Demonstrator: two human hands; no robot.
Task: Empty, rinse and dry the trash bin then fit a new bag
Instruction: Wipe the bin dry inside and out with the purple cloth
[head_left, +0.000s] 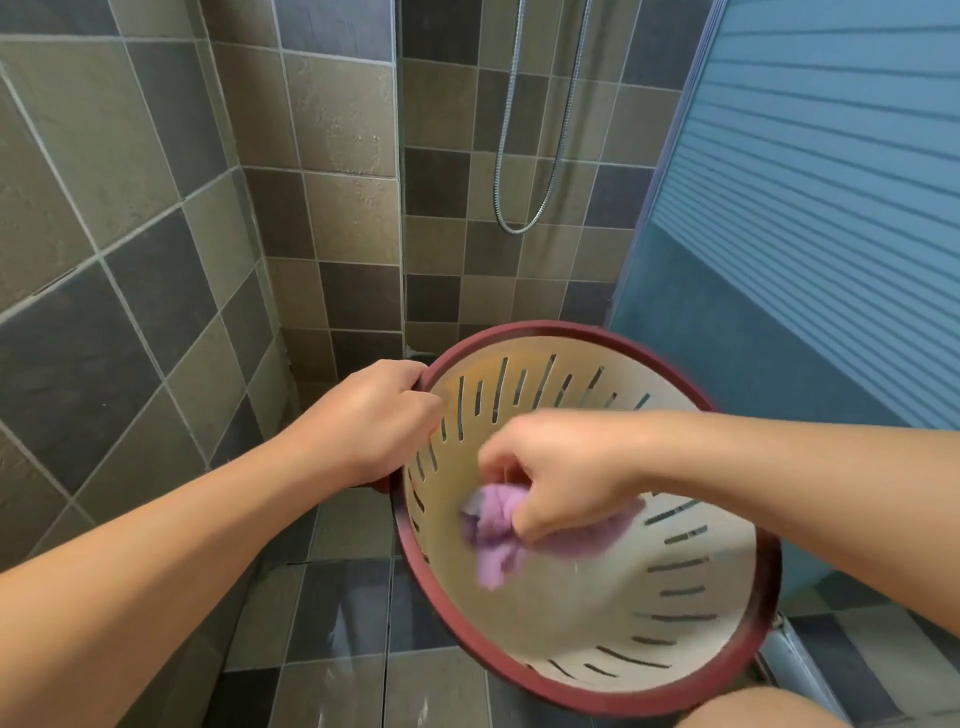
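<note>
A round cream trash bin (675, 597) with slotted walls and a dark red rim is held tilted above the wet floor, its open mouth facing me. My left hand (374, 415) grips the rim on its upper left side. My right hand (561, 467) is inside the bin and holds a bunched purple cloth (493, 535) against the inner wall. The cloth and right hand are motion-blurred. No trash or bag shows inside the bin.
I am in a tiled shower corner with grey and brown wall tiles (156, 260). A metal shower hose (524, 156) hangs on the far wall. A blue striped glass door (805, 208) stands at the right. The floor tiles (337, 623) look wet.
</note>
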